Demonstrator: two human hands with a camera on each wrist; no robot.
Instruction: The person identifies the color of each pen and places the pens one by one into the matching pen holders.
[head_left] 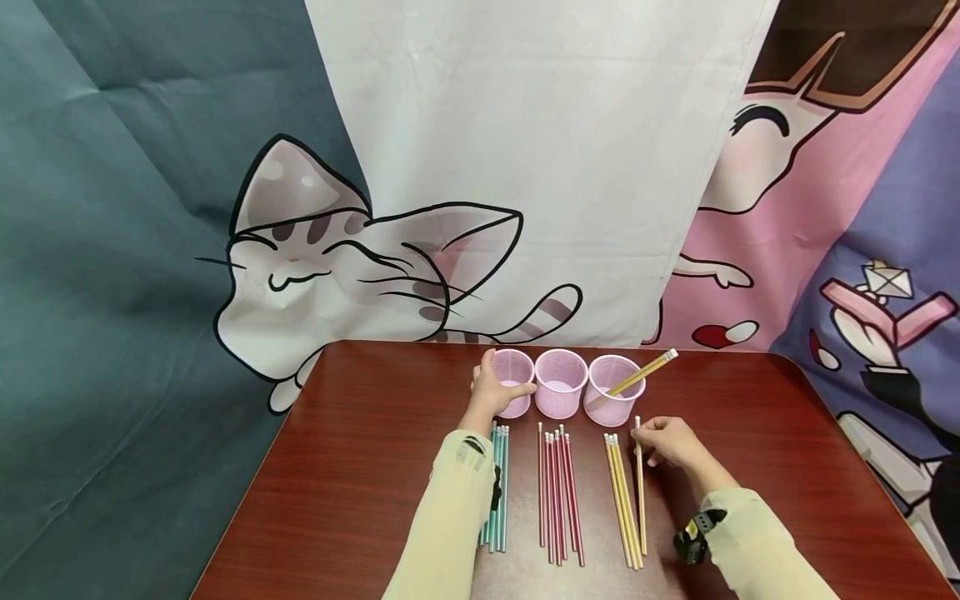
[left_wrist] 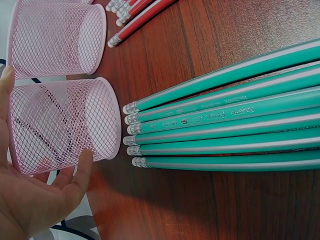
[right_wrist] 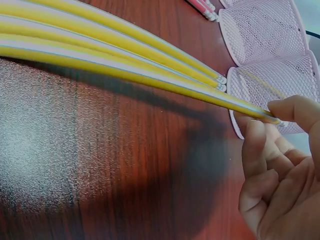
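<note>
My left hand (head_left: 491, 392) grips the leftmost of three pink mesh pencil cups (left_wrist: 60, 125), thumb at the rim and fingers round its side. Between the thumb and fingers of my right hand (head_left: 671, 442) is the eraser end of a yellow pencil (head_left: 641, 492), its other end slanting down toward the table. Just left of it lie several more yellow pencils (head_left: 622, 508) side by side. The rightmost pink cup (head_left: 611, 410) has yellow pencil (head_left: 637, 379) leaning in it, eraser up. Beside it stands the middle cup (head_left: 558, 404).
Several red pencils (head_left: 557, 508) lie on the brown table (head_left: 360, 483) below the middle cup. Several green pencils (left_wrist: 220, 120) lie below the left cup, partly behind my left sleeve in the head view. A printed cloth (head_left: 525, 125) hangs behind the table.
</note>
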